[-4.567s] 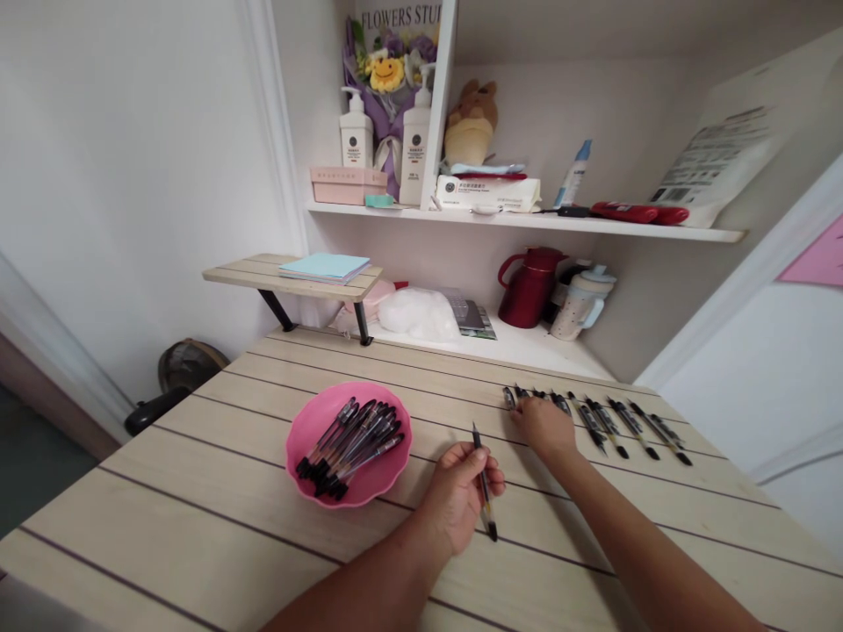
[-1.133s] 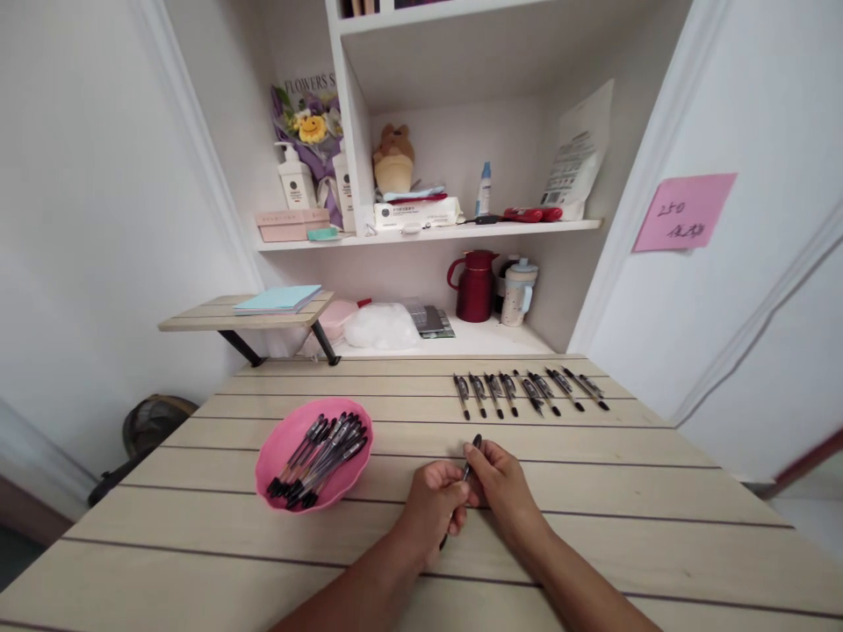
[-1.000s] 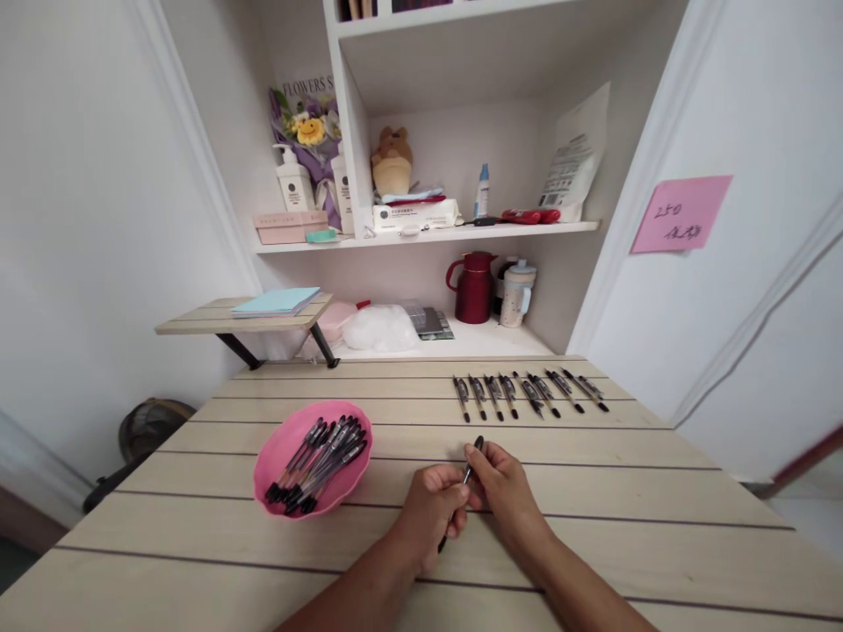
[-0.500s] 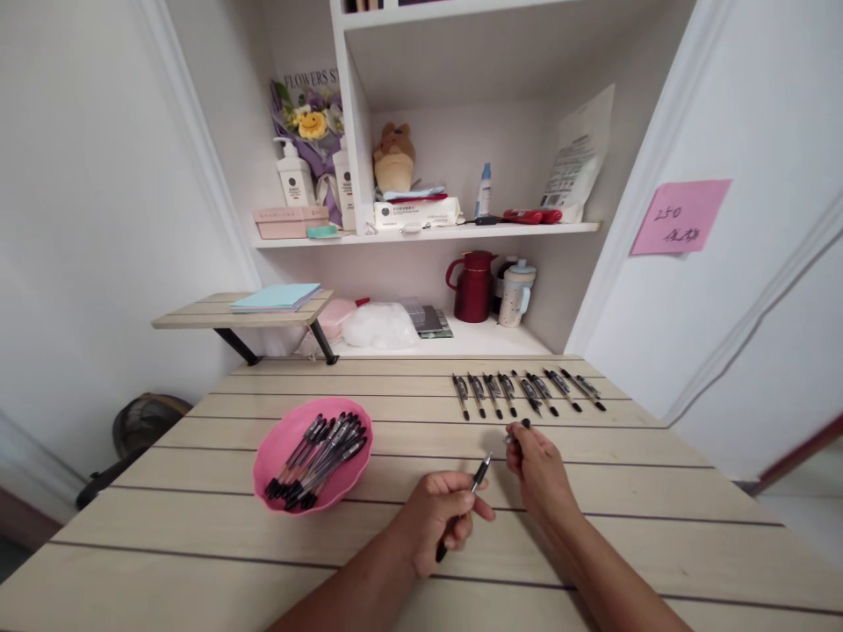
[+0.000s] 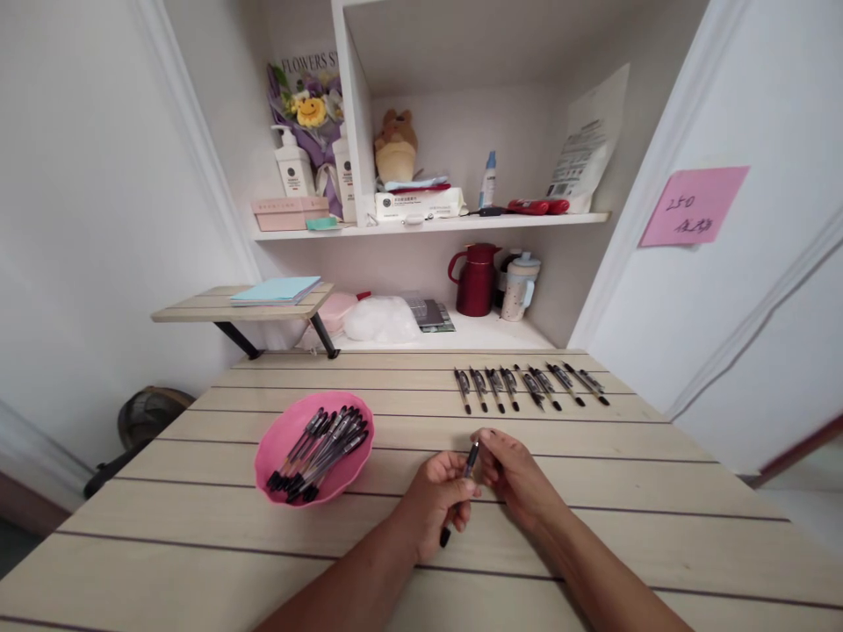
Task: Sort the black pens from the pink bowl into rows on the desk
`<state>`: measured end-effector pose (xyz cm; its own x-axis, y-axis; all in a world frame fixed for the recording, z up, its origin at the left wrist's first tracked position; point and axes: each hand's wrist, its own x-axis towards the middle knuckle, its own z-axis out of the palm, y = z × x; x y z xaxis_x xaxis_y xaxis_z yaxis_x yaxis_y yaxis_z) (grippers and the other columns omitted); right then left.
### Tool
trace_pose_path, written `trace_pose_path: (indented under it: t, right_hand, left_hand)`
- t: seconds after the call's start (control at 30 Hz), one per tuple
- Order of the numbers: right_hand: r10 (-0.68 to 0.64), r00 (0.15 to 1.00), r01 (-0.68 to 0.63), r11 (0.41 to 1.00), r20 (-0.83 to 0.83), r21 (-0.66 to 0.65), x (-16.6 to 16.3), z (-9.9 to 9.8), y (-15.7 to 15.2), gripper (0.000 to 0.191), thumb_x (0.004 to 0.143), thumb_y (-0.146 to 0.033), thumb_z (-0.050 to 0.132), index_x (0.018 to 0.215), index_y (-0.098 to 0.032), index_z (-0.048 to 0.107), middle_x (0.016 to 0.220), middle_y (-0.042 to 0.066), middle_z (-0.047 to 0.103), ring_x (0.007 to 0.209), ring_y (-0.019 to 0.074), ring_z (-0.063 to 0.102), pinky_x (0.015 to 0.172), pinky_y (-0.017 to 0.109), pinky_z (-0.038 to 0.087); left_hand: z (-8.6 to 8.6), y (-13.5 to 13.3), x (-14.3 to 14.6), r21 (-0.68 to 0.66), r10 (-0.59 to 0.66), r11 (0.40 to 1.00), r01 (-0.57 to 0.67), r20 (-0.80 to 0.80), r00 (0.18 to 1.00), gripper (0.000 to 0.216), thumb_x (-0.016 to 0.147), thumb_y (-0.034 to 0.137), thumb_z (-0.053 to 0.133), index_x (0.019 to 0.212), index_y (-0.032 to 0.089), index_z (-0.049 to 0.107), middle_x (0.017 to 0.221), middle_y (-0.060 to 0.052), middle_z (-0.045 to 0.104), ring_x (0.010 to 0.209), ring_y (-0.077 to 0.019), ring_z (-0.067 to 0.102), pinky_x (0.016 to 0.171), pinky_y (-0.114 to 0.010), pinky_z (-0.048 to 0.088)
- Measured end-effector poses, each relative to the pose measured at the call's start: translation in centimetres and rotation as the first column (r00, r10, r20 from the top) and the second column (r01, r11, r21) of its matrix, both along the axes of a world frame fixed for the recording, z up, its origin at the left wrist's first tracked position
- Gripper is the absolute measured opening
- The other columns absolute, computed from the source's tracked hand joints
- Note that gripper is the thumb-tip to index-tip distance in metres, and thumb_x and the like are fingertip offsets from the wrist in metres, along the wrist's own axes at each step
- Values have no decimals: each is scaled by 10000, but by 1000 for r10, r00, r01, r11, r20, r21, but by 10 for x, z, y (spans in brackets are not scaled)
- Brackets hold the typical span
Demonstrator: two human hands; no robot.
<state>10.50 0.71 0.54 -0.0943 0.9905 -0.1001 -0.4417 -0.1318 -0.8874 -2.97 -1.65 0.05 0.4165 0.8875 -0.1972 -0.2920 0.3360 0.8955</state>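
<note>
Where the left hand (image 5: 441, 505) closes: round the middle of a slim black gel pen (image 5: 472, 456), gripping it on a slant above the slatted tabletop (image 5: 198, 588), tip pointing up and away from the wearer, black butt end (image 5: 445, 535) poking out below the fingers.
Right hand (image 5: 510, 470): fingers bent, just beside the tip; I cannot tell whether it touches the pen or has anything pinched in it.
Gel pen's place: between the two hands, right of the bowl.
Gel pen's handling: probably light and stiff, with a smooth barrel apt to twist or slip; the fine point looks the most delicate part and may leave ink on skin.
Gel pen's hold: best on the barrel or dark grip section, thumb against forefinger, clear of the point.
Scalloped pink bowl (image 5: 277, 436): holds a loose bundle of pens (image 5: 326, 455), likely to roll over one another; pinch one by its barrel.
Row of pens (image 5: 495, 391): beyond the right hand, lying side by side, apart from both hands.
</note>
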Motion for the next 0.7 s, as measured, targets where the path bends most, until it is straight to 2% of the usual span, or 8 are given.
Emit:
trace_pose_path:
  t: [0.1,0.17,0.3,0.5,0.7]
  right_hand:
    - [-71,989,69,997,129,17,-3,-6,1,279,630,-380,683,644,-173,496,412,-91,350,360,39,275,366,203,206]
    - [-95,983,90,995,154,37,-4,-9,2,281,621,-378,693,654,-175,502,413,-90,365,361,41,281,370,207,205]
    - [-93,988,88,995,126,41,-4,-10,3,287,608,-383,705,652,-175,510,411,-90,372,363,43,284,374,211,202]
    - [-88,991,87,996,96,24,-5,-7,2,287,595,-382,714,629,-169,525,410,-83,384,362,44,296,380,215,196]
    - [-21,1000,21,1000,-17,7,-2,-7,2,260,590,-348,726,644,-149,568,403,-78,382,373,40,285,399,216,198]
  left_hand:
    - [-1,-1,2,-4,27,1000,-27,-77,997,283,639,257,617,856,169,458,646,43,547,354,-21,415,323,-152,234]
    - [-1,-1,3,-2,46,999,-47,-105,993,282,655,300,610,846,171,448,630,47,543,341,-17,401,315,-148,219]
    - [-2,-1,4,6,55,998,-55,-119,991,290,675,363,596,827,177,432,601,57,530,322,-14,377,305,-147,198]
    - [0,-2,4,28,59,998,-55,-130,990,275,680,363,595,802,172,438,608,53,532,315,-9,363,310,-154,201]
    - [1,-2,2,35,29,999,-25,-112,993,282,694,390,585,789,181,420,595,58,528,307,-9,353,308,-155,175]
